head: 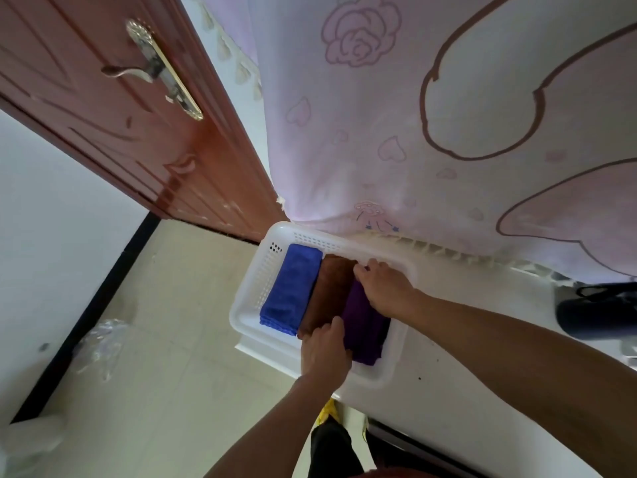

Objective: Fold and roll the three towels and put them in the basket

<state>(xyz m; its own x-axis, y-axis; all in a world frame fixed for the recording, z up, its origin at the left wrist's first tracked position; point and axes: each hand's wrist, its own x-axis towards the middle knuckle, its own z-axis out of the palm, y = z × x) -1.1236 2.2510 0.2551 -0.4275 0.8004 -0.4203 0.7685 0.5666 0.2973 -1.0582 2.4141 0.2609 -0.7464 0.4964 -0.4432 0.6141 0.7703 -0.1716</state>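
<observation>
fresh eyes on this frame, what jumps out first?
Three rolled towels side by side in the white basket at centre: the blue towel on the left, the brown towel in the middle, the purple towel on the right. Both hands are on the purple one, the left hand at its near end and the right hand at its far end. A pink rose-print cloth fills the upper right, a red-brown door the upper left.

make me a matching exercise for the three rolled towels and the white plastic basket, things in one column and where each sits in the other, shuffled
Things:
1. blue rolled towel
2. brown rolled towel
3. purple rolled towel
4. white perforated plastic basket

Places:
A. middle of the row
B. at the table corner, holding all three
C. row end nearest the door
D. under both hands

Pairs: 1-C, 2-A, 3-D, 4-B
</observation>
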